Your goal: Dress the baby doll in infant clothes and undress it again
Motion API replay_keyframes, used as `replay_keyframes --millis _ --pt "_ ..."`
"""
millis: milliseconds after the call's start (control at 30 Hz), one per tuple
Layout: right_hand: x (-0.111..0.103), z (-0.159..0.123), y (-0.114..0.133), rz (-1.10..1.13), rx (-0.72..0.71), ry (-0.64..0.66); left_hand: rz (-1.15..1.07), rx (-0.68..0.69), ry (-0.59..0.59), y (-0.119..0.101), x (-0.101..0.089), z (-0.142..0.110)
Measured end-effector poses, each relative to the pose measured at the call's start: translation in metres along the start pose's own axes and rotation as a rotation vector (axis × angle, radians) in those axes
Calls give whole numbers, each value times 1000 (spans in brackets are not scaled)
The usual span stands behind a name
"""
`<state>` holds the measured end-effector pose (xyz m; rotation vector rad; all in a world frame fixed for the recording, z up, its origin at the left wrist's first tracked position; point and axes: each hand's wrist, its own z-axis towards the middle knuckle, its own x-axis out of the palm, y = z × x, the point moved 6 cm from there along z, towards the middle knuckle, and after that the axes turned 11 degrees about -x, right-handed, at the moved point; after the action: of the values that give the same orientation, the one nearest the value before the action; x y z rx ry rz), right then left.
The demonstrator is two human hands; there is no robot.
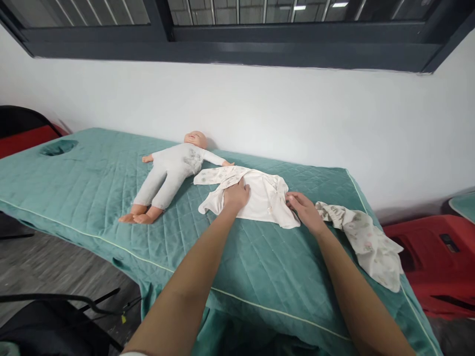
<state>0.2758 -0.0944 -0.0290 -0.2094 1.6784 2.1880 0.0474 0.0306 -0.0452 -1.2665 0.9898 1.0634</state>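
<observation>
A white baby shirt with a small print on its sleeve and edges lies spread on the green quilted bed cover. My left hand is on its open front, fingers bent against the fabric and partly hidden by a fold. At the shirt's right edge, my right hand has thumb and fingers pinched together on the cloth. Left of the shirt, a baby doll in a pale grey-white suit lies on its back, one hand near the sleeve. Printed baby pants lie crumpled to the right of my right hand.
The bed has a face hole at its far left end and stands against a white wall below a dark window frame. Red plastic stools stand at right. A black chair is at lower left.
</observation>
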Motion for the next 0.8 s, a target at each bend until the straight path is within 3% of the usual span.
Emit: replay_keyframes --millis 67,200,333,400,433,500,600,700,800 --pt "15 -3 6 107 -4 -17 -5 5 -9 0 0 0" --pt "45 -10 26 92 -93 51 -6 7 -23 -1 0 -1" --pt "73 -22 49 125 -150 346 9 9 -17 -1 0 -2" --pt "76 -26 54 192 -150 434 9 7 -18 -1 1 -2" --pt "73 -25 54 222 -147 409 7 8 -18 0 1 -2" --pt "57 -18 45 236 -130 214 2 19 -29 -1 1 -2" --pt "35 -11 23 58 -64 -64 -3 24 -40 -1 1 -2" --pt "43 -11 14 -180 -62 -12 -13 8 -26 0 0 -3" --pt "63 -19 28 -306 -216 109 -25 8 -7 -1 -1 -4"
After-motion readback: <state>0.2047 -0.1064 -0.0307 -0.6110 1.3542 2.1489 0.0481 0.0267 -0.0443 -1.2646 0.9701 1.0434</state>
